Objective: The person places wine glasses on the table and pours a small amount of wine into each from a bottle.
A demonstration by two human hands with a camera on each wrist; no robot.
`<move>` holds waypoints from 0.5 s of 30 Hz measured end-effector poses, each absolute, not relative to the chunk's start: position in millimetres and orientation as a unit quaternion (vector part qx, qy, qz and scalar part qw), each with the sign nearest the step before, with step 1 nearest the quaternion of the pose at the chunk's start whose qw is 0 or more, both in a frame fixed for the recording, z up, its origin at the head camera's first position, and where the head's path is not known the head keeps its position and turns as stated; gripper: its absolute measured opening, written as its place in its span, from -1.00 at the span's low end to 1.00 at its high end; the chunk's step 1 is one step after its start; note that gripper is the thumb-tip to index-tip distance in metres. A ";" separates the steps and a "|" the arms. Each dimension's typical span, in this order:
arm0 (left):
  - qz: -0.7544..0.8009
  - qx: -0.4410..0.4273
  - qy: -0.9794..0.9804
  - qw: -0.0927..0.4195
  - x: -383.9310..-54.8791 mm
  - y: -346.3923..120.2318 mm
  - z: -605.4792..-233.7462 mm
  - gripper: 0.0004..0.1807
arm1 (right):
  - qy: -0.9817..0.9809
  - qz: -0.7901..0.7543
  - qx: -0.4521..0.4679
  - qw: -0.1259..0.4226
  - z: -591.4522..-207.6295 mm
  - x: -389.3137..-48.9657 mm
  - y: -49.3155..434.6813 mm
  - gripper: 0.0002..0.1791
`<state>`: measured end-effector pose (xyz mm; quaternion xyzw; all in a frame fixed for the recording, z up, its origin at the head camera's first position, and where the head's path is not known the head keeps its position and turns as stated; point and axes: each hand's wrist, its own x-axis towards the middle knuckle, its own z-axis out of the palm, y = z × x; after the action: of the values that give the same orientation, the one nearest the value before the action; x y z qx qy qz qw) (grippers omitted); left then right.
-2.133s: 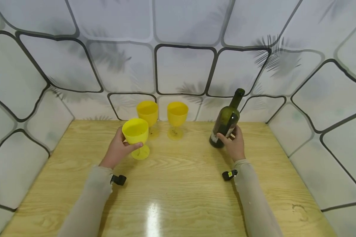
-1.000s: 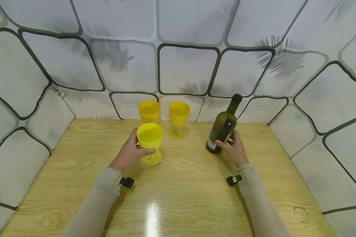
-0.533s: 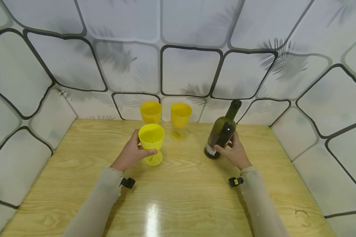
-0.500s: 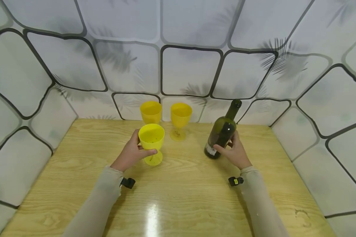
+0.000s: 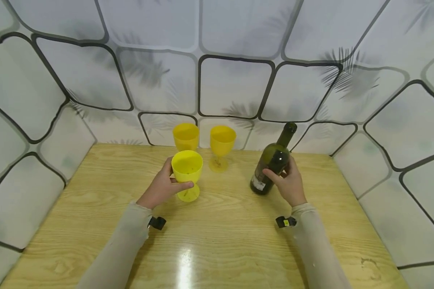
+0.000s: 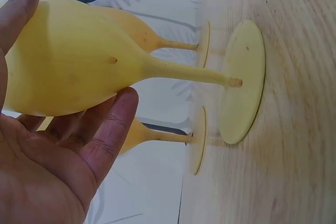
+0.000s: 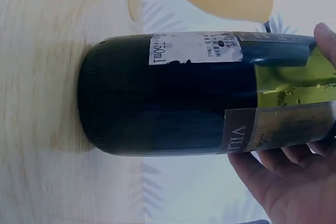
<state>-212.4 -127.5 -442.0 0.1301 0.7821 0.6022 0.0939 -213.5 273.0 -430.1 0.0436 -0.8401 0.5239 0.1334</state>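
Note:
My left hand point(image 5: 163, 185) holds a yellow goblet point(image 5: 187, 166) round its bowl. In the left wrist view the goblet point(image 6: 79, 51) stands with its foot at the tabletop, and the thumb and fingers lie on either side of the bowl. My right hand point(image 5: 288, 182) grips a dark green wine bottle point(image 5: 271, 160) around its body. The bottle point(image 7: 168, 93) has a torn white label marked 750ml; whether its base touches the table I cannot tell. Two more yellow goblets stand behind: one point(image 5: 186, 135), partly hidden by the held goblet, and another point(image 5: 222, 140) to its right.
A light wooden table point(image 5: 217, 241) lies beneath everything. Patterned white walls point(image 5: 235, 88) close it in at the back and both sides. Each wrist wears a small black camera, such as the left one point(image 5: 157, 222).
The left hand and its goblet have shifted right and nearer the person, in front of the rear left goblet. The bottle has come slightly nearer; lately the right hand sits a bit higher on it.

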 end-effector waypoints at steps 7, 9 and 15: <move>0.620 0.157 0.762 0.102 -210.2 -114.8 -442.3 0.06 | -0.830 0.539 0.060 0.132 -431.4 -210.8 272.8 -0.06; 0.621 0.163 0.760 0.101 -209.7 -110.0 -443.3 0.05 | -0.829 0.540 0.062 0.131 -430.6 -210.6 272.3 -0.06; 0.608 0.173 0.769 0.095 -207.4 -92.5 -444.0 0.05 | -0.831 0.539 0.065 0.123 -413.4 -201.9 263.7 -0.11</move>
<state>-207.4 -92.5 -444.0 0.1727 0.7691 0.6079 0.0949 -201.9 263.7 -413.4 0.0652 -0.8309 0.5387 0.1231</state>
